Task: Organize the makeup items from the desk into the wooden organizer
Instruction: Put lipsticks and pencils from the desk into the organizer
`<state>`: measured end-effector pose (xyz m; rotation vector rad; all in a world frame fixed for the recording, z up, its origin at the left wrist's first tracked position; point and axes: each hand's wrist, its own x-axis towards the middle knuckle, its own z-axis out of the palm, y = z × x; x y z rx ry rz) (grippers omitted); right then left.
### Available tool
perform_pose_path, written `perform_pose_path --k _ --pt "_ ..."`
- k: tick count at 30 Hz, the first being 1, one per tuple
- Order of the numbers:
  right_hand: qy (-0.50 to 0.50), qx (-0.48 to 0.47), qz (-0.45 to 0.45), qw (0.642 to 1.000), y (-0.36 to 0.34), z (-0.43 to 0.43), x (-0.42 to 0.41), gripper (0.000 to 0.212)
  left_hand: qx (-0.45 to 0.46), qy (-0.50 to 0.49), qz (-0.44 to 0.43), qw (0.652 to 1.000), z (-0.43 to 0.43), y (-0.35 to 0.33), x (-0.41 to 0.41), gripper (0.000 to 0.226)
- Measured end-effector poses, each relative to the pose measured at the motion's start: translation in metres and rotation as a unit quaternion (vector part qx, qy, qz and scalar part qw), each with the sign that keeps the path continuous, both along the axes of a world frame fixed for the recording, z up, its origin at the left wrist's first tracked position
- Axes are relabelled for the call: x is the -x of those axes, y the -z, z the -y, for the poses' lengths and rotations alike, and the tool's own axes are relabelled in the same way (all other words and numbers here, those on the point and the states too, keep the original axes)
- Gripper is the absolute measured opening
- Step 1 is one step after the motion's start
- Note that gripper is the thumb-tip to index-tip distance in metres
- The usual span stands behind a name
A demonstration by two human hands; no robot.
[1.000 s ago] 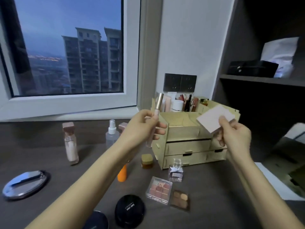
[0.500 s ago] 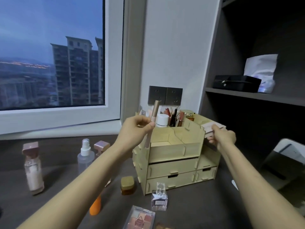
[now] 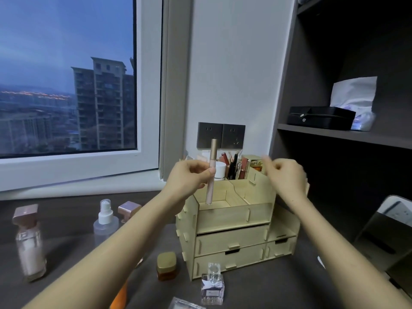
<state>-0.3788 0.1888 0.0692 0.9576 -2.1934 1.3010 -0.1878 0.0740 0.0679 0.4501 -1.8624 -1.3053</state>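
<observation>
The wooden organizer (image 3: 234, 219) stands on the dark desk, with two drawer rows below open top compartments. My left hand (image 3: 189, 177) holds a slim pink tube with a gold cap (image 3: 213, 152) upright, its lower end just above the front left compartment. My right hand (image 3: 287, 177) hovers blurred over the organizer's right rear corner, fingers loosely spread, nothing visible in it. The rear compartments hold lipsticks (image 3: 231, 166), a white jar (image 3: 219, 172) and a gold box (image 3: 254, 162). On the desk stand a foundation bottle (image 3: 29, 241), a spray bottle (image 3: 105, 219), an amber jar (image 3: 167, 265) and a perfume bottle (image 3: 212, 286).
Wall sockets (image 3: 220, 134) sit right behind the organizer. A dark shelf on the right carries a black box (image 3: 321, 117) and a tissue pack (image 3: 354, 97). A white device (image 3: 390, 219) stands at the desk's right edge. An orange item (image 3: 120, 297) shows under my left forearm.
The pale card that my right hand carried to the organizer's right side is no longer in it. My left hand has brought the tube upright over the front left compartment.
</observation>
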Motion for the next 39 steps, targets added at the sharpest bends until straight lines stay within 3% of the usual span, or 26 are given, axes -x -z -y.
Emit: perform_pose_path --k 2,4,6,10,12,14,19,23,27,34,39 --pt "-0.238 0.035 0.066 0.968 -0.011 0.005 -0.039 0.034 0.047 -0.024 0.01 0.999 -0.003 -0.001 0.008 0.007" --pt "-0.321 0.027 0.067 0.944 -0.018 0.014 -0.062 0.018 0.134 -0.065 0.042 0.988 -0.008 -0.003 0.018 0.007" --pt "-0.298 0.029 0.026 0.954 -0.023 0.023 -0.07 0.014 0.199 -0.095 0.061 0.974 -0.014 -0.005 0.026 0.009" --pt "-0.248 0.108 0.025 0.962 -0.043 0.037 -0.049 0.01 0.199 -0.137 0.048 0.969 -0.006 -0.01 0.029 0.024" --pt "-0.199 0.195 0.018 0.96 -0.056 0.043 -0.026 0.018 0.219 -0.173 0.079 0.957 0.006 -0.003 0.027 0.034" --pt "-0.159 0.211 -0.001 0.964 -0.06 0.053 -0.004 0.032 0.254 -0.204 0.122 0.937 0.017 0.011 0.026 0.033" --pt "-0.138 0.078 -0.03 0.987 -0.033 0.098 0.026 0.034 0.266 -0.239 0.23 0.905 0.04 0.038 0.038 0.035" --pt "-0.106 -0.002 -0.05 0.993 -0.025 0.121 0.047 0.031 0.263 -0.245 0.246 0.9 0.049 0.045 0.043 0.044" --pt "-0.056 -0.101 -0.071 0.991 -0.02 0.132 0.052 0.023 0.255 -0.238 0.242 0.905 0.049 0.048 0.041 0.036" --pt "-0.029 -0.119 -0.086 0.989 -0.033 0.135 0.046 0.014 0.249 -0.231 0.253 0.906 0.047 0.046 0.04 0.037" --pt "0.006 -0.166 -0.118 0.979 -0.04 0.136 0.036 0.028 0.262 -0.232 0.279 0.894 0.047 0.043 0.039 0.043"
